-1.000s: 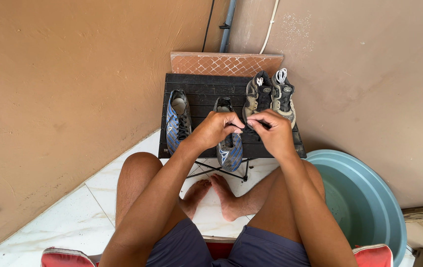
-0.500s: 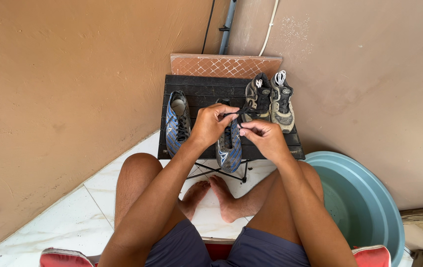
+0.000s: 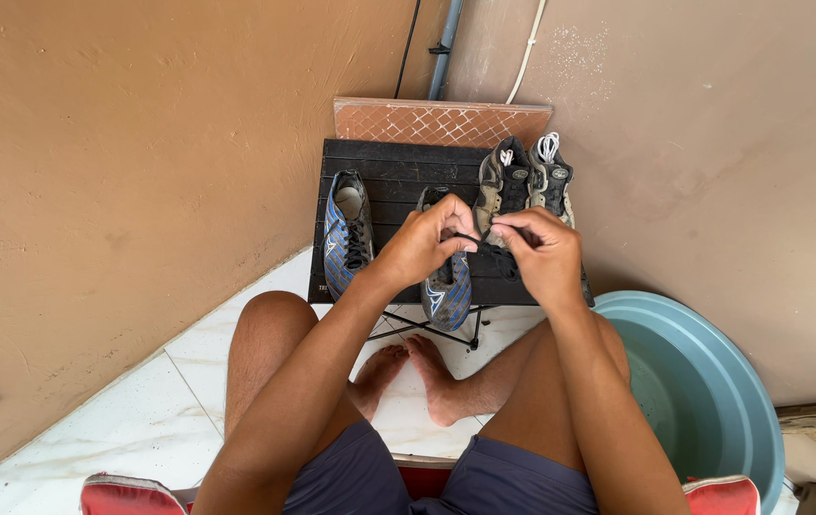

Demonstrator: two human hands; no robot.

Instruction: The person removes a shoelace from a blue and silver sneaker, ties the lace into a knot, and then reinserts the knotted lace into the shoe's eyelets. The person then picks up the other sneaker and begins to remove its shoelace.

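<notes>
On the black table (image 3: 379, 167) our left hand (image 3: 424, 243) and right hand (image 3: 543, 250) pinch the black lace (image 3: 494, 253) of the blue shoe (image 3: 448, 286) lying beneath them; another blue shoe (image 3: 347, 234) sits just left.

grey shoe pair (image 3: 525, 186), teal basin (image 3: 713, 381), leaning tile (image 3: 441, 122)

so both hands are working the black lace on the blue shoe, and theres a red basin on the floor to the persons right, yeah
Not quite: the basin to the person's right is light blue, not red, as the head view shows. The rest holds: the left hand and right hand both pinch the black lace over the blue shoe on the black folding table.
</notes>
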